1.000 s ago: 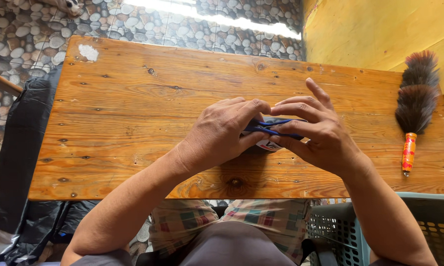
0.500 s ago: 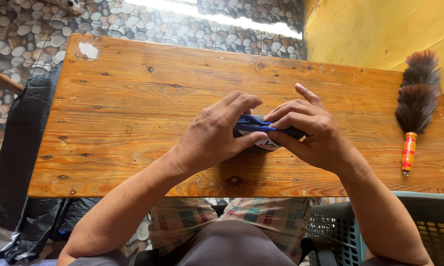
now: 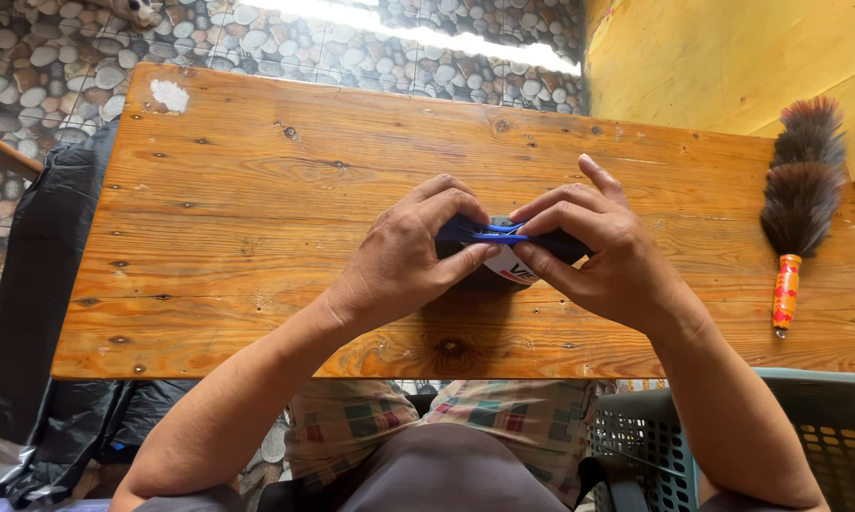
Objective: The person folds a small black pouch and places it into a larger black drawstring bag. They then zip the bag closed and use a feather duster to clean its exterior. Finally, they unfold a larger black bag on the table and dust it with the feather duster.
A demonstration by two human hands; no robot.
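A small dark blue folded thing with a white patch lies near the front middle of the wooden table. My left hand pinches its left end with thumb and fingers. On its right end, my right hand grips with the fingers curled over the top. Both hands cover most of it, so its full shape is hidden.
A feather duster with dark plumes and an orange patterned handle lies on the table's right side. A green plastic basket stands at the lower right, black plastic sheeting hangs to the left, and a pebble-pattern floor lies beyond.
My fingers have shifted on the blue thing: the left fingers curled down onto it and the right fingers closed lower. A white patch now shows on its front.
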